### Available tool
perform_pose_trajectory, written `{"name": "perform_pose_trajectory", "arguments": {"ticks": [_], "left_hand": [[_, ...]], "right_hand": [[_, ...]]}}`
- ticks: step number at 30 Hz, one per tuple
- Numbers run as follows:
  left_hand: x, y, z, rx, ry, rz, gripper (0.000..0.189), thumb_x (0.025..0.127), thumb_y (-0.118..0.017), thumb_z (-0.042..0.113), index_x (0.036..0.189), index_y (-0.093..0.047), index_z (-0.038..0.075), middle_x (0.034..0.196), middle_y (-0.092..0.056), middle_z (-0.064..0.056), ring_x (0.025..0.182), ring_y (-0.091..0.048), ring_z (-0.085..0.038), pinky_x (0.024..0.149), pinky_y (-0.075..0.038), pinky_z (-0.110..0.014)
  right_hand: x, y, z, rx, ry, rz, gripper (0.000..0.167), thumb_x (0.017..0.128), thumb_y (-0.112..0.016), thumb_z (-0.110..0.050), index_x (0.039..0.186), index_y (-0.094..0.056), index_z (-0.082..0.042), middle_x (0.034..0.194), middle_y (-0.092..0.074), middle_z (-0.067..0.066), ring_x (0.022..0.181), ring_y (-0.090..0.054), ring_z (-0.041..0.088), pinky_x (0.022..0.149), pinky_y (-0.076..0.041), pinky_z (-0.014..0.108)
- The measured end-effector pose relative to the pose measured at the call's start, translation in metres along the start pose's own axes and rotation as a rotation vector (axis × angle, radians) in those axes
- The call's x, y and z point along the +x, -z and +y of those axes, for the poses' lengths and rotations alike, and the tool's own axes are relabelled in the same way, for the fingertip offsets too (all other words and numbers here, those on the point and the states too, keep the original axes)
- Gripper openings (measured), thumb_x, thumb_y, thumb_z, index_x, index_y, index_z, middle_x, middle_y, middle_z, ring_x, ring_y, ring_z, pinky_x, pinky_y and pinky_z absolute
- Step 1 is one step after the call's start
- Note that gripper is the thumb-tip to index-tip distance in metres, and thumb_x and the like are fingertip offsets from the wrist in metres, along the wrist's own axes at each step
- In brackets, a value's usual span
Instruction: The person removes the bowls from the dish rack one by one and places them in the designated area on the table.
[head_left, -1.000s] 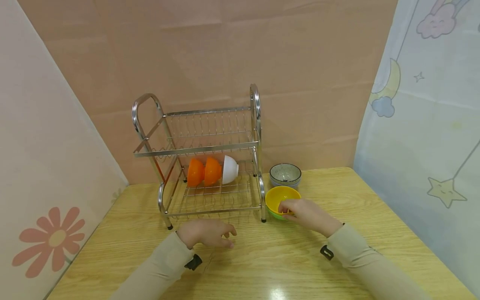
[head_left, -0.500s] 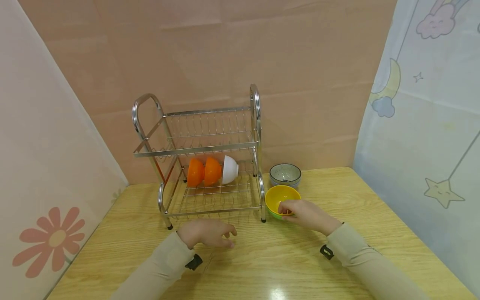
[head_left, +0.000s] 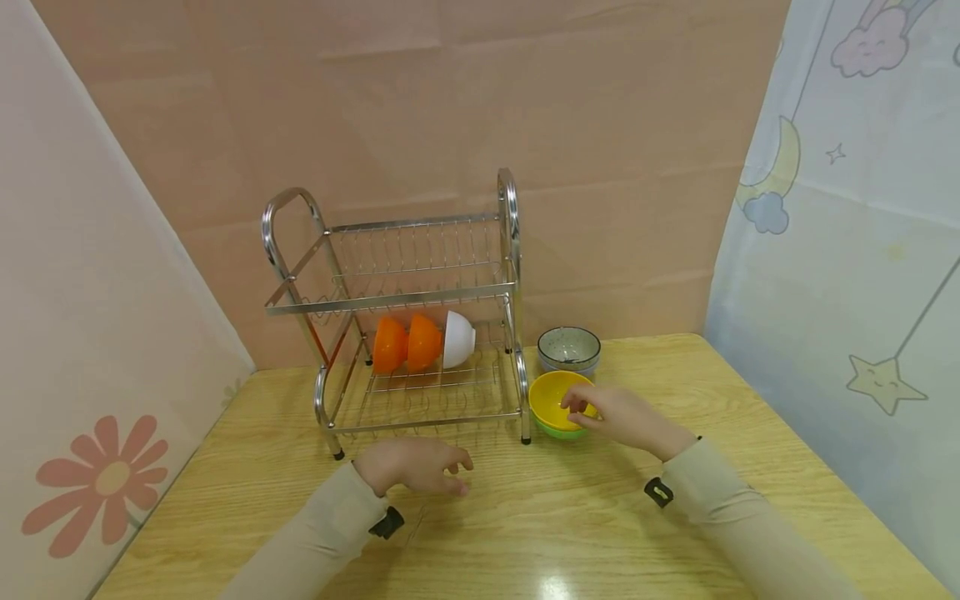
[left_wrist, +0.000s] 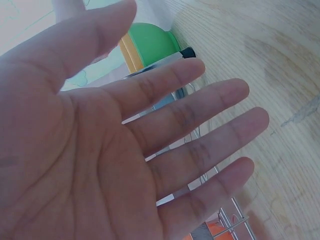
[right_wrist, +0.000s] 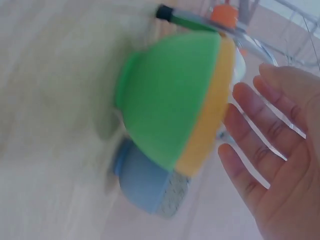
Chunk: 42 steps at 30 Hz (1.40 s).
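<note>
A yellow bowl (head_left: pixel 547 402) sits nested in a green bowl (head_left: pixel 558 431) on the table, right beside the rack's front right foot. My right hand (head_left: pixel 617 413) hovers at the yellow bowl's right rim and holds nothing; in the right wrist view its fingers (right_wrist: pixel 245 132) are spread loosely, apart from the green bowl (right_wrist: pixel 165 100). Left of the bowls, my left hand (head_left: pixel 411 465) stays over the table in front of the rack. Its fingers (left_wrist: pixel 200 112) are extended with nothing in them.
A two-tier metal dish rack (head_left: pixel 393 296) stands at centre left. Two orange bowls (head_left: pixel 424 343) and a white bowl (head_left: pixel 457 340) stand on edge on its lower tier. Behind the yellow bowl, a speckled grey bowl (head_left: pixel 570 343) is stacked in a bluish bowl (right_wrist: pixel 142 175).
My right hand, which pinched the yellow bowl's near rim in both earlier frames, has let go and shifted slightly up and right. The left hand has stayed in place.
</note>
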<state>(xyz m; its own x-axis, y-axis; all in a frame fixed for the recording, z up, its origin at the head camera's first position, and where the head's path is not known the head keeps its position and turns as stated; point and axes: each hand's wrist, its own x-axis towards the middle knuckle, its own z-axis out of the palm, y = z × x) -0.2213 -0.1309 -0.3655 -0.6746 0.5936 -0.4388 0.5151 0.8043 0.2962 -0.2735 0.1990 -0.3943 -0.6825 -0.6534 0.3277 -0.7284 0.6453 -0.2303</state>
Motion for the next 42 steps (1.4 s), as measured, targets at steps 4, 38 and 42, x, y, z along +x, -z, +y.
{"name": "perform_pose_trajectory", "arguments": {"ticks": [4,38,42], "left_hand": [[0.000,0.000,0.000,0.001,0.003,-0.004,0.041,0.096,-0.059,0.039,0.131,-0.057,0.018,0.125,-0.063,-0.003,0.114,-0.059,-0.019,0.095,-0.049,-0.038],[-0.002,0.003,0.003,-0.007,0.022,-0.008,0.041,0.096,-0.058,0.039,0.131,-0.057,0.018,0.124,-0.063,-0.003,0.115,-0.059,-0.021,0.094,-0.049,-0.038],[-0.001,0.003,0.002,0.000,0.021,-0.006,0.041,0.096,-0.059,0.039,0.131,-0.057,0.018,0.123,-0.063,-0.002,0.113,-0.060,-0.019,0.093,-0.050,-0.038]], "right_hand": [[0.000,0.011,0.008,-0.058,-0.013,0.094,0.016,0.088,-0.071,-0.015,0.103,-0.065,-0.013,0.090,-0.066,-0.007,0.081,-0.062,0.009,0.073,-0.055,0.033],[-0.013,0.004,0.067,-0.086,-0.314,-0.186,0.004,0.089,-0.060,-0.011,0.089,-0.061,-0.015,0.081,-0.062,-0.005,0.074,-0.058,0.012,0.061,-0.049,0.034],[-0.013,0.001,0.068,-0.093,-0.320,-0.192,0.005,0.090,-0.059,-0.011,0.089,-0.062,-0.015,0.081,-0.062,-0.005,0.073,-0.057,0.012,0.061,-0.049,0.034]]}}
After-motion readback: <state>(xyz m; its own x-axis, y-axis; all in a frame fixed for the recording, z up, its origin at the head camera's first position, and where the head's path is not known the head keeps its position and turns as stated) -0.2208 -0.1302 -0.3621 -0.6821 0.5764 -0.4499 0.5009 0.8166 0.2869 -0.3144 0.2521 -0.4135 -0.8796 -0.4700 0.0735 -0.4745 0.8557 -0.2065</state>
